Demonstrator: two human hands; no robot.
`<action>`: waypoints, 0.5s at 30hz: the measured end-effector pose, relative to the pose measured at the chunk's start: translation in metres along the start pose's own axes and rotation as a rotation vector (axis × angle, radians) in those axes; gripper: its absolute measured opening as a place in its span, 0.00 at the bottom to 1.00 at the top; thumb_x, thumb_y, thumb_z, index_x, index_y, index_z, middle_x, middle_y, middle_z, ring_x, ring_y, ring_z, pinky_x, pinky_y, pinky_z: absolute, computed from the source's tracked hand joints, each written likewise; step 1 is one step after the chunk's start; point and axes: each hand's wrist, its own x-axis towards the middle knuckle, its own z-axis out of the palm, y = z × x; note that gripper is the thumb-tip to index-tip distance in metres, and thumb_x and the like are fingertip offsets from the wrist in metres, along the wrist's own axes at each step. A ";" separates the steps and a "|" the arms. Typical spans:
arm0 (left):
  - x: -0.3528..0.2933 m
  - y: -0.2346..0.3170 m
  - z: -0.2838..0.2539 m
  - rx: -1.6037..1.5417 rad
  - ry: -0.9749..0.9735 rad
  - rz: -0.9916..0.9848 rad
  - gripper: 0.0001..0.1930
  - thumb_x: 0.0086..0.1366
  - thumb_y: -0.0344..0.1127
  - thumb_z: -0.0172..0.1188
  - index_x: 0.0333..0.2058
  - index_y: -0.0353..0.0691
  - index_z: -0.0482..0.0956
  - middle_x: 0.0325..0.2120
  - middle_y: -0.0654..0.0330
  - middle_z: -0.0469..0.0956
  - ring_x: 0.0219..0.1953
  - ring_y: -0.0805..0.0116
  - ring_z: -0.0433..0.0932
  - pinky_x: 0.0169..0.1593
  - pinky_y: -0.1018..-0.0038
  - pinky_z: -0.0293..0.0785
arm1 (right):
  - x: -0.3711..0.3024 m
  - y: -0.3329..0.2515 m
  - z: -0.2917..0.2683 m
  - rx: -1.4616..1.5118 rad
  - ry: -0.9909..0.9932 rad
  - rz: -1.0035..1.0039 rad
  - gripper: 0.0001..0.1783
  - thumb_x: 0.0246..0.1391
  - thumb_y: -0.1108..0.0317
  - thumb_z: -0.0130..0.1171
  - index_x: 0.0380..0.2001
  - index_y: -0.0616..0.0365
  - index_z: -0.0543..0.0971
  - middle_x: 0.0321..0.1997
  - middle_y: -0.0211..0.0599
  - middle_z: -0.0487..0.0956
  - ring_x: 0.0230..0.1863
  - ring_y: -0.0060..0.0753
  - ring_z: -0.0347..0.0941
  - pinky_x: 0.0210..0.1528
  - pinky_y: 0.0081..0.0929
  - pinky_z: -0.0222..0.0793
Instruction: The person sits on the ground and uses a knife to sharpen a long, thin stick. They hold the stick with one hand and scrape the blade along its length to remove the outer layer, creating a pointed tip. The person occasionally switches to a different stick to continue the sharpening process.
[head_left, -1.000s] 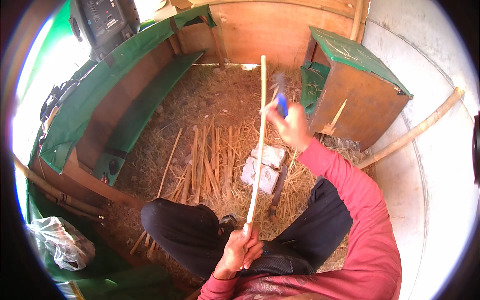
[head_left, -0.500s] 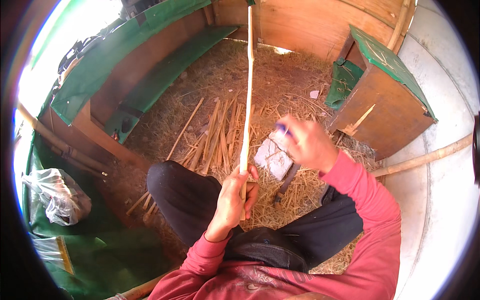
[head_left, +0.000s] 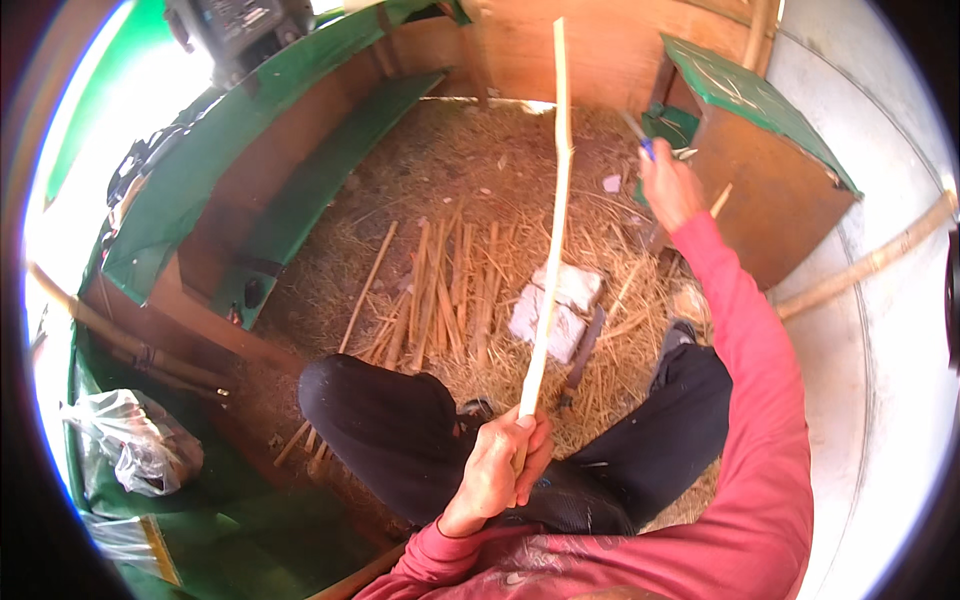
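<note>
The left hand (head_left: 503,470) has its fingers wrapped tight round the lower end of a long, pale, peeled wooden stick (head_left: 552,230), which rises upright from the fist, over the straw. The right hand (head_left: 668,185), arm stretched forward and raised, closes on a small blue-handled knife (head_left: 640,140), blade pointing up beyond the fingertips. To shave cleanly, I judge the stick needs a steady hold, the strokes running away from the gripping fingers.
</note>
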 end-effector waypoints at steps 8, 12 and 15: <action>0.024 0.010 -0.014 0.110 0.221 0.056 0.17 0.71 0.47 0.38 0.27 0.42 0.61 0.06 0.66 0.57 0.06 0.78 0.51 0.10 0.80 0.48 | -0.089 -0.099 -0.003 0.376 -0.261 -0.712 0.16 0.63 0.54 0.52 0.34 0.58 0.70 0.13 0.37 0.72 0.11 0.39 0.71 0.11 0.37 0.62; 0.026 0.002 -0.014 0.241 0.229 0.088 0.18 0.72 0.47 0.37 0.27 0.41 0.62 0.08 0.67 0.58 0.07 0.78 0.53 0.11 0.79 0.51 | -0.103 -0.106 0.015 0.294 -0.112 -0.909 0.18 0.62 0.52 0.53 0.33 0.57 0.70 0.14 0.36 0.72 0.09 0.34 0.70 0.09 0.32 0.63; 0.032 0.002 -0.013 0.361 0.291 0.111 0.19 0.72 0.47 0.39 0.25 0.42 0.62 0.08 0.67 0.59 0.07 0.79 0.54 0.11 0.79 0.49 | -0.084 -0.096 0.020 0.073 -0.011 -0.925 0.19 0.60 0.50 0.54 0.33 0.56 0.69 0.14 0.38 0.71 0.09 0.34 0.70 0.08 0.32 0.66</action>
